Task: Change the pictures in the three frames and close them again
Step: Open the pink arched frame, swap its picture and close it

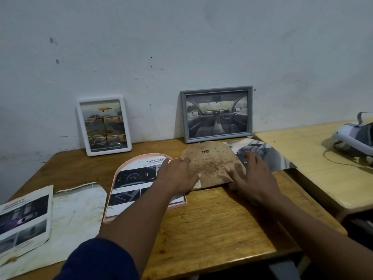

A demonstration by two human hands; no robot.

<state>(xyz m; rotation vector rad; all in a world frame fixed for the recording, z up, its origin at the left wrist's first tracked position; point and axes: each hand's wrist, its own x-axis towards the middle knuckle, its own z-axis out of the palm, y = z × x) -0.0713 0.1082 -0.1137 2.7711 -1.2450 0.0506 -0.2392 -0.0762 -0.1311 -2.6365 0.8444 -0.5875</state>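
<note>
Sleeve: dark blue fabric sleeve [96, 259] at the bottom edge, on the left arm.
Table: brown wooden table [212, 229] with a streaky, worn grain and a slightly glossy top.
Left hand: left hand [177, 176] lies palm-down, fingers straight and fanned out. Its fingertips rest on the left edge of the backing board.
Right hand: right hand [256, 178] is also flat and spread. The thumb is on the board's lower right part and the fingers reach past its right edge. Can't tell if anything hooks underneath.
Backing board: brown fibreboard backing board [212, 160], arch-topped, speckled and stained, with a small dark metal hanger near the top. It lies flat mid-table, between the two hands.
Pink frame: arch-shaped pale pink frame [179, 205] lies flat just left of the board, partly under the left hand.
Print inside: glossy dashboard print [135, 178] headed "ADVANCED" sits in the pink frame.
Car print: shiny loose car print [262, 152] pokes out from under the board's right side.
White frame: rounded white plastic frame [109, 150], upright, leaning on the wall.
Grey frame: moulded grey frame [217, 90], landscape, also leaning on the wall and showing a car interior.
Left papers: "SAFETY" leaflet [24, 219] overlaps a creased, cream sheet [78, 215].
Wall: scuffed pale blue-white wall [181, 47].
Side table: lighter wood side table [302, 158] with a white headset [353, 136] on it.
</note>
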